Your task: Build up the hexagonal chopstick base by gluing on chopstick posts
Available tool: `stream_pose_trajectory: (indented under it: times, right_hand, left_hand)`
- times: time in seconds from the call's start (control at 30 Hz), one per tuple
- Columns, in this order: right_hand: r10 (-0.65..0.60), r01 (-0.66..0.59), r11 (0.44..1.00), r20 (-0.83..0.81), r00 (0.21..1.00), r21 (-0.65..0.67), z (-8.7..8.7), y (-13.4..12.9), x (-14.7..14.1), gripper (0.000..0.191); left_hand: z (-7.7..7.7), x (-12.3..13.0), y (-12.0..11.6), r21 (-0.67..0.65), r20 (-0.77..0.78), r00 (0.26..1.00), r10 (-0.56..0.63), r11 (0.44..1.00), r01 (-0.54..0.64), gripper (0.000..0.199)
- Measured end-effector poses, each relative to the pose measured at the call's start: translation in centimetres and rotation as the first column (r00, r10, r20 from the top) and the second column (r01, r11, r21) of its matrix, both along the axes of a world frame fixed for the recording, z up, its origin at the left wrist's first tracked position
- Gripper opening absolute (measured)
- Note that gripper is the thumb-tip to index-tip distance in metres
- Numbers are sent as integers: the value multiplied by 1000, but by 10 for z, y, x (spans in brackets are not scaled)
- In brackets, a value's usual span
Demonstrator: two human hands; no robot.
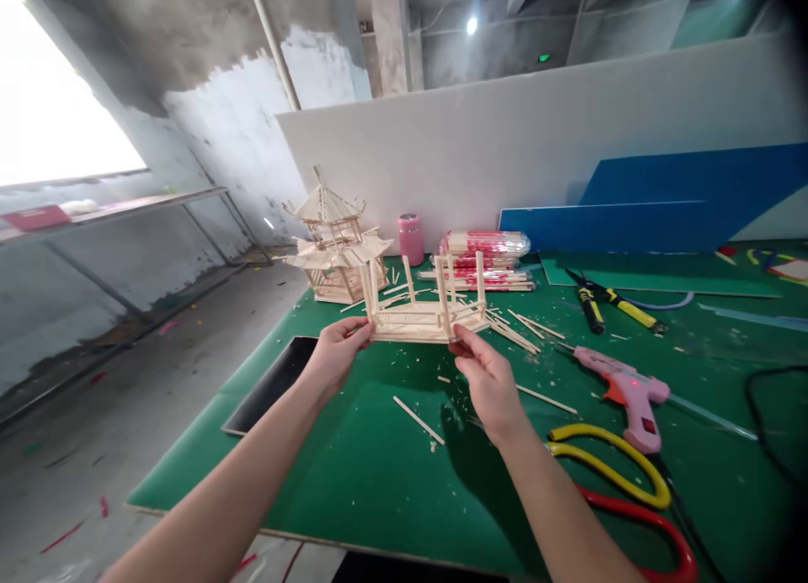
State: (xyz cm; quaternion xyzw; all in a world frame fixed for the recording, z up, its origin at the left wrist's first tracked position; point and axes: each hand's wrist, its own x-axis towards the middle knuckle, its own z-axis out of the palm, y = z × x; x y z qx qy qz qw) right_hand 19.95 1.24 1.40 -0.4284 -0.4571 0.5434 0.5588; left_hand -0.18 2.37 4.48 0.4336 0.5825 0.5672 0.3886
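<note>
Stick frame (413,324) held above desk (353,482) by left hand (337,352) and right hand (489,381), grips pinched at opposite base corners, apparently keeping it level, posts clear.

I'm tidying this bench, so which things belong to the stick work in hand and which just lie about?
Likely part of it: stick frame, loose sticks, wrapped bundles, glue gun, pliers.

Likely just lying about: pink container, dark flat panel, blue boards.

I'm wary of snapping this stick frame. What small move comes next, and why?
Perhaps lower the frame gently, base first, onto the green tabletop: the left hand and right hand hold it raised by its base, and its posts stand with their tops unjoined.
</note>
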Motion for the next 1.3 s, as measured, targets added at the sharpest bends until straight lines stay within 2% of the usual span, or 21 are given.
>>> stream_pose_trajectory:
  times: [0.23, 0.4, 0.6, 0.8, 1.3]
  right_hand:
    - [-24, 23, 999, 42, 999, 23, -1, -1, 4, 50]
    - [-37, 33, 997, 66, 997, 65, -5, -1, 3, 48]
    - [-84, 71, 989, 95, 992, 129, -6, -1, 5, 49]
    - [-116, 98, 982, 107, 987, 162, -4, -2, 8, 53]
    - [-25, 12, 996, 160, 987, 83, 8, -7, 5, 50]
  left_hand:
    - [14, 13, 0, -19, 123, 992, -3, 1000, 6, 22]
    - [22, 21, 1, -84, 163, 985, 54, 996, -41, 34]
    - [23, 24, 5, -155, 164, 982, 94, 986, -69, 35]
    - [22, 24, 7, -159, 176, 980, 91, 985, -63, 31]
    - [19, 24, 6, -151, 183, 980, 74, 987, -46, 29]
